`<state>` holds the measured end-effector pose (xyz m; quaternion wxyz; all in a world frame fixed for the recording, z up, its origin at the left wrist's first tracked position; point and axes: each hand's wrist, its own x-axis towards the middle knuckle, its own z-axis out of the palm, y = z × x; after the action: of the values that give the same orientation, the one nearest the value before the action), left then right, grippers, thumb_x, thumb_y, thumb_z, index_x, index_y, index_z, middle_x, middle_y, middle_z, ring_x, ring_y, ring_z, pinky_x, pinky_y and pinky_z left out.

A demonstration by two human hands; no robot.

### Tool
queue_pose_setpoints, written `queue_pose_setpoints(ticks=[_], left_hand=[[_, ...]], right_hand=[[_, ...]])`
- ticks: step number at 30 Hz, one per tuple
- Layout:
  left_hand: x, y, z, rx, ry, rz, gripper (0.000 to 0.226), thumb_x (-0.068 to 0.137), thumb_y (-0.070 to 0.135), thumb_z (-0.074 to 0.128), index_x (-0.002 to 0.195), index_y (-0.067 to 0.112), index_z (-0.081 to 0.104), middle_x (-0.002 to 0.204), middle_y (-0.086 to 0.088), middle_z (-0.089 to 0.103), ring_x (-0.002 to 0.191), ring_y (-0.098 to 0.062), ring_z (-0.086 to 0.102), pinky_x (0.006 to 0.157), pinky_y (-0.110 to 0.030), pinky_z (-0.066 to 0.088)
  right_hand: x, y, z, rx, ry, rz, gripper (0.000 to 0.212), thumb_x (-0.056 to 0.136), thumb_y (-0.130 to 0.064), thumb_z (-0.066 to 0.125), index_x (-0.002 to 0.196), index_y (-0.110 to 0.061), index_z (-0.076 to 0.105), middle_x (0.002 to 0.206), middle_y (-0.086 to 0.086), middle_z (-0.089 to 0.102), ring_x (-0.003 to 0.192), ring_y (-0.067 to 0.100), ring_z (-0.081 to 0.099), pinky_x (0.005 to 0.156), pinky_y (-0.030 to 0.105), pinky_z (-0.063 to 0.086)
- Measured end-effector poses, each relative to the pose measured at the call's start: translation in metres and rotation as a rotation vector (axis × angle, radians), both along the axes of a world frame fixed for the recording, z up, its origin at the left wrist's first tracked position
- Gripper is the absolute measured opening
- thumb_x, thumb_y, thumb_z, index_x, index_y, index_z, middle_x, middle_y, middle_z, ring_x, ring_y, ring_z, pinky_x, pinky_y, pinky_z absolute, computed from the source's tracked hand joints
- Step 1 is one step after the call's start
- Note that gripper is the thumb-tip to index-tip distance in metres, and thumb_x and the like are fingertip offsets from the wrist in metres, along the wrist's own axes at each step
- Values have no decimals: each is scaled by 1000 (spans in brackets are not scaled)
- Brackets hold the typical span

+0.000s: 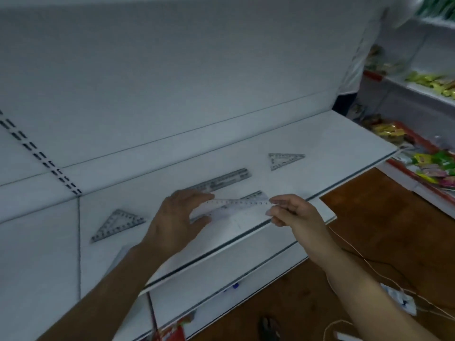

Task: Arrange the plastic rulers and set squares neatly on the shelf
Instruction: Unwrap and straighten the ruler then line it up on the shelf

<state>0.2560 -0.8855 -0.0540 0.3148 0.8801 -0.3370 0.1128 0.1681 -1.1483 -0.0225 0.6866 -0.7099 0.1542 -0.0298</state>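
Observation:
Both hands hold one clear plastic ruler [236,205] just above the white shelf [320,143]. My left hand [177,217] grips its left end between thumb and fingers. My right hand [293,212] pinches its right end. A second ruler [256,194] lies on the shelf beneath the held one, mostly hidden. A third ruler [221,180] lies farther back. One set square [118,225] rests at the left of the shelf and another set square [285,160] at the right.
The white back panel [172,82] rises behind the shelf, with a slotted upright [41,156] at the left. A lower shelf [221,274] juts out beneath. Snack packets [433,166] fill racks at the right. Thin cables [369,262] run over the brown floor.

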Motion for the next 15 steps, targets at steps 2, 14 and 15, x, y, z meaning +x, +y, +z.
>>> queue_pose_setpoints(ticks=[2, 14, 15], left_hand=[[2, -1, 0, 108, -55, 75, 39, 85, 45, 56, 116, 24, 67, 111, 2, 69, 100, -15, 62, 88, -33, 49], [-40, -25, 19, 195, 108, 452, 35, 79, 37, 65, 110, 23, 72, 105, 2, 71, 95, -13, 65, 85, -14, 40], [-40, -24, 18, 198, 114, 446, 35, 78, 37, 66, 109, 22, 72, 104, 2, 72, 93, -14, 65, 83, -13, 40]], right_hand=[[15, -11, -1, 7, -1, 95, 16, 89, -2, 60, 97, -14, 67, 84, 6, 73, 71, 14, 67, 67, 19, 53], [91, -61, -20, -949, -458, 640, 39, 84, -31, 71, 120, -18, 64, 106, -6, 62, 96, 14, 55, 83, 21, 38], [96, -60, -21, -1000, -486, 652, 39, 83, -34, 70, 118, -17, 65, 106, -2, 65, 95, 19, 57, 82, 26, 40]])
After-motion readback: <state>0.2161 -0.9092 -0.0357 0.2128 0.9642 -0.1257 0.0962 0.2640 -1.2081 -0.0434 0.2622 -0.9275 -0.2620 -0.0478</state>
